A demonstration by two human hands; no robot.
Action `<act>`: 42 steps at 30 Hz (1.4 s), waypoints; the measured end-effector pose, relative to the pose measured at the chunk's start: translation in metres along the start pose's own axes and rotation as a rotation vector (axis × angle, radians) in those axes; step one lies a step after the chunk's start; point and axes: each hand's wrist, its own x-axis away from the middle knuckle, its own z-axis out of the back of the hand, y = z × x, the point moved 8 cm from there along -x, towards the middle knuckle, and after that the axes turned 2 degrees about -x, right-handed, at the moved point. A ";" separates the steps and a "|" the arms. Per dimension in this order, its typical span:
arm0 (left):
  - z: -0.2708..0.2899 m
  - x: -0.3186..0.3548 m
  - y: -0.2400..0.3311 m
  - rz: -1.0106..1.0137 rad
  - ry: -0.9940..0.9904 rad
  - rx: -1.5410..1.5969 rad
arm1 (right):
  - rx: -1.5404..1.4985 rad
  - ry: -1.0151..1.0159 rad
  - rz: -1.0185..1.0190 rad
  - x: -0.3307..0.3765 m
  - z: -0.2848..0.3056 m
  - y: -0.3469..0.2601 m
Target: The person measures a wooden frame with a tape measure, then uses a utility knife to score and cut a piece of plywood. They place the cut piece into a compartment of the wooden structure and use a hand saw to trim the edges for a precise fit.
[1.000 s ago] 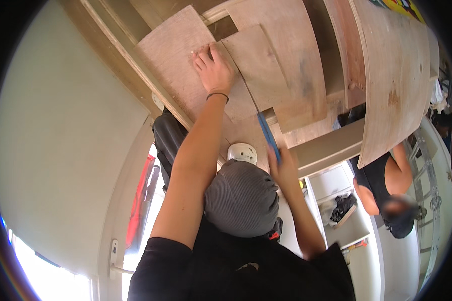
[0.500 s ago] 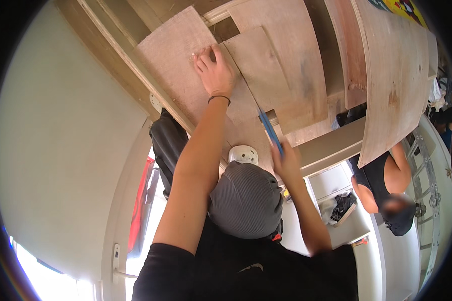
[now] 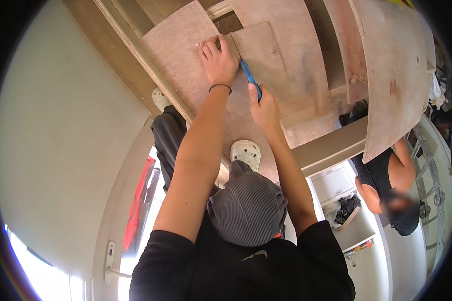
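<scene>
My left hand (image 3: 219,61) lies with bent fingers spread on a flat plywood board (image 3: 173,45), near its right edge. In my right hand (image 3: 265,108) is a slim, blue-handled cutting tool (image 3: 247,71), gripped at the rear of its handle with the thumb on top. Its front end meets the dark line between that board and a smaller plywood piece (image 3: 258,45) on the right. Whether its blade is a knife's or a saw's I cannot tell. The two hands are close together, apart by about a hand's width.
A dark opening (image 3: 228,22) shows beyond the small piece. Curved plywood panels (image 3: 394,75) stand at the right. A white clog (image 3: 245,152) rests below my hands. Another person (image 3: 386,175), a metal ladder (image 3: 432,195) and a white drawer unit (image 3: 356,231) are at the lower right.
My right hand has moved the blue tool away from my body, up along the dark line towards my left hand. My left hand stays on the board.
</scene>
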 end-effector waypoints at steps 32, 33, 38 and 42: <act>-0.001 0.001 0.001 0.049 0.017 -0.017 | -0.054 -0.022 -0.033 0.056 0.038 -0.002; -0.001 0.002 0.001 0.055 0.016 -0.015 | -0.074 -0.100 -0.033 0.030 0.011 0.010; 0.002 0.003 0.002 0.055 -0.005 0.016 | 0.060 -0.005 0.067 0.137 0.061 0.034; 0.004 0.000 0.004 0.034 0.017 -0.017 | 0.053 -0.236 -0.308 0.225 0.125 0.017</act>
